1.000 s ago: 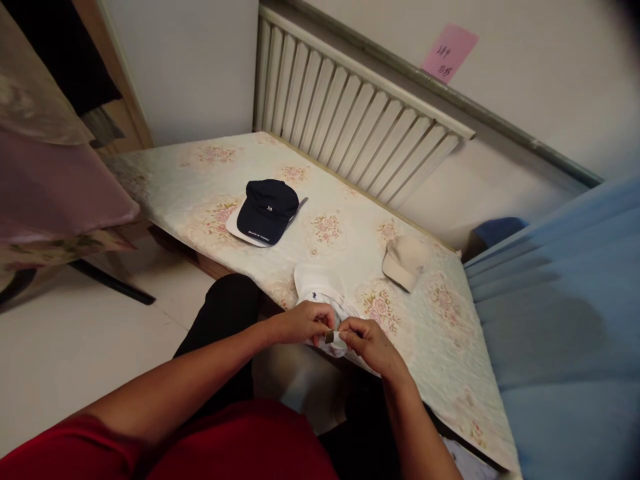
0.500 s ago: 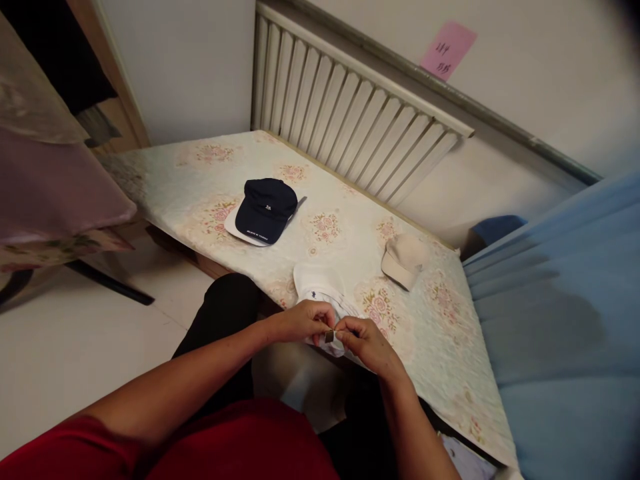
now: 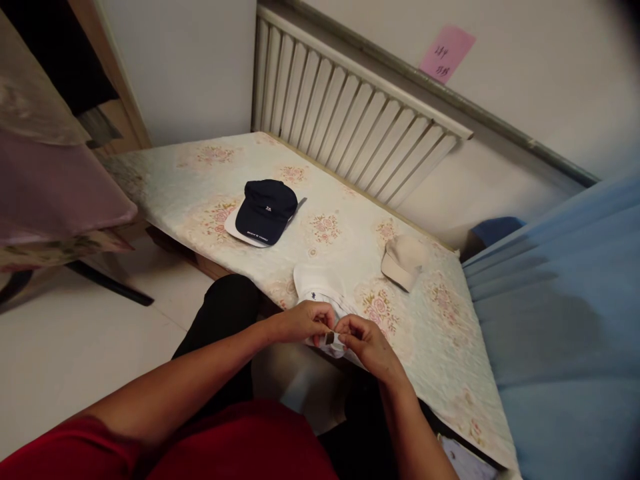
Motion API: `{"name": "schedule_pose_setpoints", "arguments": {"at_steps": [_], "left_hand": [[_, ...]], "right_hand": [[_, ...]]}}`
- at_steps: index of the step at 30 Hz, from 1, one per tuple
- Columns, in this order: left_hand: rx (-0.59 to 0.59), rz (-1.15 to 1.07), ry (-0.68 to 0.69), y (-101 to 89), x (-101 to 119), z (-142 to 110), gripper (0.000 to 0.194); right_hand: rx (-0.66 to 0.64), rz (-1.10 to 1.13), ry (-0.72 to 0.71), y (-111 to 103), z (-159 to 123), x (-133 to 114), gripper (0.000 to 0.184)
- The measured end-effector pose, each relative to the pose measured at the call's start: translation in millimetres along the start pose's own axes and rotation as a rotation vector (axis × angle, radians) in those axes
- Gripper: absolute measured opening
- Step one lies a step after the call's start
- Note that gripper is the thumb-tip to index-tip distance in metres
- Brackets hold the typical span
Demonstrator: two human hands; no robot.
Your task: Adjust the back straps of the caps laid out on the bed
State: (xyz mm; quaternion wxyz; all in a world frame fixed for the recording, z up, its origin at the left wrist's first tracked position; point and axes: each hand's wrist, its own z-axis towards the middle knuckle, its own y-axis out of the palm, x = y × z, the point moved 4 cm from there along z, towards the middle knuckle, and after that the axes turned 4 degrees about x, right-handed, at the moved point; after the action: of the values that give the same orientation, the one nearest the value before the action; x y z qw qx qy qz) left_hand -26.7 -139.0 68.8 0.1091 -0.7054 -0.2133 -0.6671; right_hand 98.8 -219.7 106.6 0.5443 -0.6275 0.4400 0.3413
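A white cap (image 3: pixel 316 279) lies at the near edge of the flowered bed, brim pointing away from me, with a small dark logo on its front. My left hand (image 3: pixel 306 321) pinches the strap at the cap's back, beside a small brownish metal buckle (image 3: pixel 329 338). From the other side my right hand (image 3: pixel 366 340) is closed, thumb and fingertips on the strap's white end. Both hands partly hide the cap's crown. Farther off sits a navy cap (image 3: pixel 269 203) resting over a white brim (image 3: pixel 233 225). A beige cap (image 3: pixel 403 261) lies to the right.
The flowered bed cover (image 3: pixel 345 200) spreads under the caps. Behind it stands a white radiator (image 3: pixel 340 100) along the wall. A blue curtain (image 3: pixel 560 320) hangs at the right. Draped cloth (image 3: pixel 60 187) is at the left, above a dark metal leg (image 3: pixel 110 283).
My hands stay at the strap of the white cap. The buckle has turned slightly, and a bit more of the white strap shows between my fingers. The other caps have not moved.
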Motion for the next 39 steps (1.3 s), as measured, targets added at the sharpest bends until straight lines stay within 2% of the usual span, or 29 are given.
{"name": "schedule_pose_setpoints", "arguments": {"at_steps": [5,8,11,14,22,26,30,32,36,39], "left_hand": [[0.004,-0.041,-0.012,-1.4,-0.8,0.2,0.018],[0.000,-0.044,-0.019,-2.9,0.5,-0.8,0.017],[-0.001,-0.036,-0.016,-4.0,0.2,-0.5,0.015],[0.005,-0.036,-0.026,-3.8,-3.0,1.7,0.015],[-0.013,-0.097,-0.022,-2.9,-5.2,3.8,0.021],[-0.009,-0.109,-0.043,-4.9,-3.2,2.6,0.025],[0.021,-0.113,-0.046,-4.3,-4.1,5.3,0.026],[0.013,-0.109,-0.042,-2.6,-4.1,7.0,0.025],[-0.007,-0.010,-0.057,-6.0,2.5,7.6,0.019],[-0.006,0.213,-0.094,-17.3,13.2,5.3,0.017]], "right_hand": [[0.068,0.085,-0.001,7.5,1.7,3.1,0.006],[0.085,0.005,-0.027,4.5,-1.0,-0.6,0.006],[0.081,-0.120,-0.048,-3.5,-4.9,-4.1,0.013],[0.081,-0.152,-0.036,-7.9,-6.6,-3.3,0.015],[0.137,-0.062,-0.080,6.4,-3.4,-8.3,0.007],[0.158,-0.210,-0.140,7.0,-7.9,-11.9,0.010],[0.219,-0.419,-0.266,10.4,-12.3,-9.6,0.028],[0.253,-0.523,-0.329,14.3,-12.4,-7.1,0.026],[0.312,-0.601,-0.363,16.0,-10.1,-1.5,0.018],[0.331,-0.548,-0.352,10.6,-9.7,1.3,0.015]]}}
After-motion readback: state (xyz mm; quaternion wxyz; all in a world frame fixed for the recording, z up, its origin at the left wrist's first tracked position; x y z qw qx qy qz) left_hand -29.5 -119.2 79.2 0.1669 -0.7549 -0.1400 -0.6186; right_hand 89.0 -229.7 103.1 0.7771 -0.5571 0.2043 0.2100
